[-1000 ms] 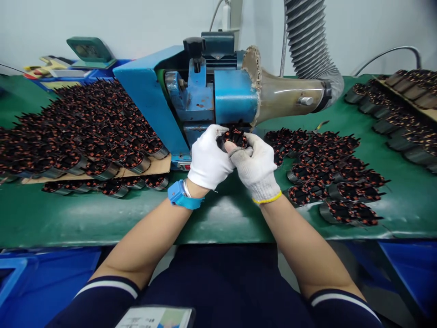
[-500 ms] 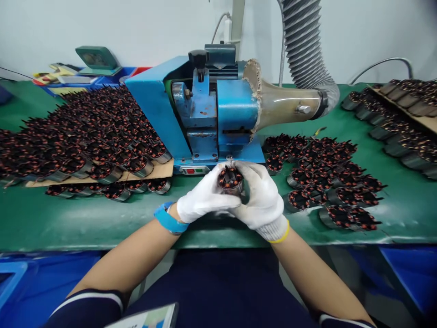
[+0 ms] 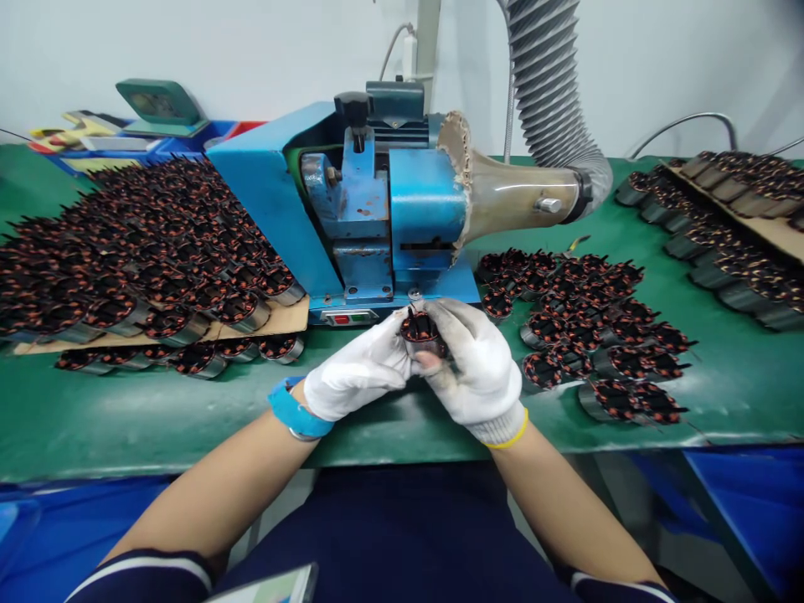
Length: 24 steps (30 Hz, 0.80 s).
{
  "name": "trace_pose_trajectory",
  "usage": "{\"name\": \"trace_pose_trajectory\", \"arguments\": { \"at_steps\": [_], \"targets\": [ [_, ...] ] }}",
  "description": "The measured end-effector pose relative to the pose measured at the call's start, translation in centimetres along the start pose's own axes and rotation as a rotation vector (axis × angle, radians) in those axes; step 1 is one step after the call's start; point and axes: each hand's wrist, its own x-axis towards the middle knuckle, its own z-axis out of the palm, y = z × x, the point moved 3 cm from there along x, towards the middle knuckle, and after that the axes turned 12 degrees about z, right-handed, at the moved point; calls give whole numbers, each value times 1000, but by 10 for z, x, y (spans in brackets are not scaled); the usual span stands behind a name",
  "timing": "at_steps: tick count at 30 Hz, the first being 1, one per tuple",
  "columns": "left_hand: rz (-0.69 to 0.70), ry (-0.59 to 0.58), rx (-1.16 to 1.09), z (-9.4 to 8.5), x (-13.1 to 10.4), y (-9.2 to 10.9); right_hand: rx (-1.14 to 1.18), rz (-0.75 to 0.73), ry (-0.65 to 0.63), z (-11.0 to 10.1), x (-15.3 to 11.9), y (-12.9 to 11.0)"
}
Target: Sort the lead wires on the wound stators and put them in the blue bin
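Between my two white-gloved hands is a motor stator (image 3: pixel 422 333), a short metal cylinder with black insulation and copper windings showing on top. My right hand (image 3: pixel 481 360) grips its right side, the bare-looking thumb tip pressed on the front. On the other side, my left hand (image 3: pixel 358 368) curls its fingers against the stator's left edge, its thumb lying lower and away from the front; some fingertips are hidden behind the part. Just beyond the hands stands a blue machine (image 3: pixel 368 213) with red and green buttons (image 3: pixel 349 318) at its base.
Many stators (image 3: pixel 157 251) are stacked on cardboard (image 3: pixel 292 320) at left, with others beneath. A looser group of stators (image 3: pixel 615 335) stands right of my hands. Further right are more stators on cardboard (image 3: pixel 779 219). A grey flexible hose (image 3: pixel 549 84) joins the machine's tapered duct (image 3: pixel 508 197).
My left thumb has come off the stator's front and the left hand has shifted slightly left. The right thumb now presses on the front. The whole view has shifted a little.
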Motion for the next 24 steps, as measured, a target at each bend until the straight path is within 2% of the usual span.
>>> {"name": "trace_pose_trajectory", "arguments": {
  "at_steps": [3, 4, 6, 7, 9, 11, 13, 16, 19, 24],
  "targets": [
    [-21, 39, 161, 2, 2, -6, 33, 15, 37, -7, -3, -3],
    [-33, 37, 210, 3, 2, -8, 74, 100, 55, -9, -3, 0],
    [-13, 13, 301, 6, 2, -11, 284, 405, 101, -11, -3, 12],
    [32, -1, 367, 8, 1, -12, 453, 587, 141, -11, -4, 21],
    [221, 29, 565, 7, 0, -10, 853, 885, 270, -7, -5, 37],
    [486, 135, 811, 5, -3, -8, 1173, 1031, 403, -1, -5, 44],
    [703, 238, 1030, 2, -5, -6, 1293, 1067, 402, 7, -3, 38],
    [825, 278, 1239, -2, -4, -8, 1169, 1024, 202, 22, 3, 14],
    [800, 277, 1337, -5, 0, -8, 1035, 1004, 140, 34, 12, -1],
    [693, 321, 1401, -6, 11, -7, 1000, 1076, 260, 49, 37, 12]
  ]
}}
